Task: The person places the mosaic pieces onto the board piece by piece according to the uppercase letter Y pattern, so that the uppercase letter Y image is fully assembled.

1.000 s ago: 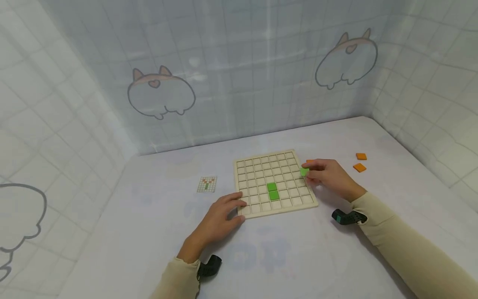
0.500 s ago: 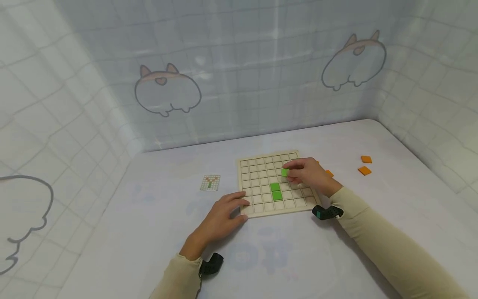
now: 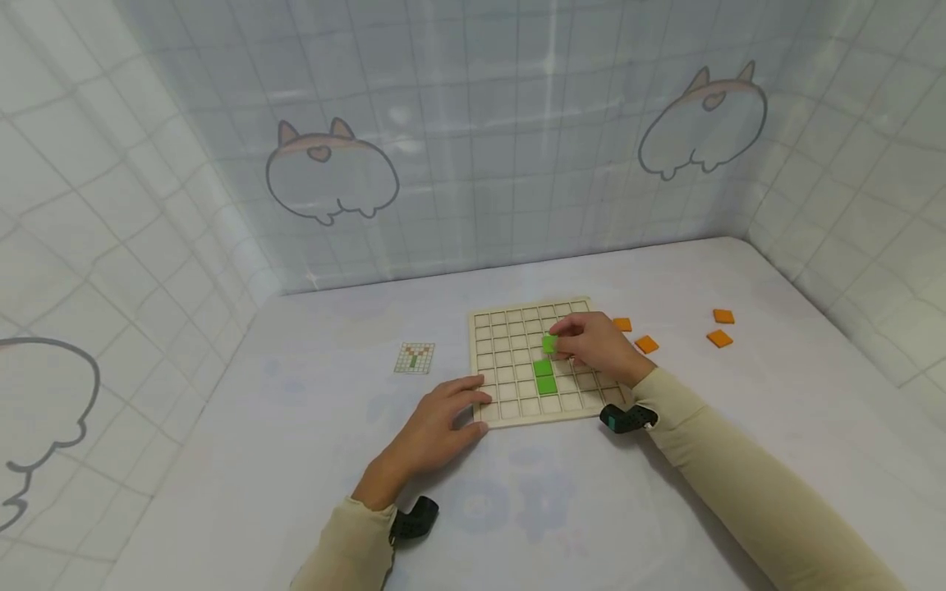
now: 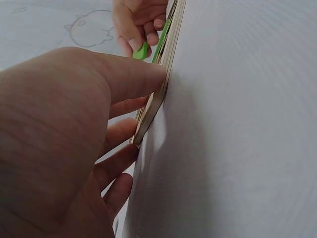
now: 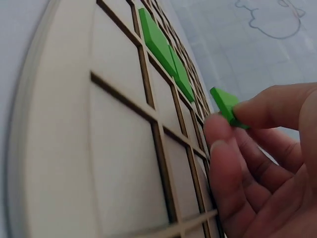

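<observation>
Green tile [image 3: 549,344] pinched over the board [image 3: 502,345]
The right hand [image 3: 597,344] pinches it beyond two laid tiles [image 3: 545,385]; a slipping pinch could drop it askew. The left hand [image 3: 441,427], fingers spread, touches the board's edge.

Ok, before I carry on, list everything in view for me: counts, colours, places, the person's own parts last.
Grid board: 1, pale wood, middle of the table
Placed green tiles: 2, green, in adjoining cells of the board
Held green tile: 1, green, pinched over the board
Orange tiles: 4, orange, on the table right of the board
Pattern card: 1, white with an orange and green figure, left of the board
Table: 1, whitish, under everything
Walls: 3, pale with grid lines, back and both sides
Animal drawings: 3, grey outlines, two at back, one cut off at left
Hands: 2, bare, left touching the board's near left corner, right pinching the tile
Sleeves: 2, beige
Wrist devices: 2, black
</observation>
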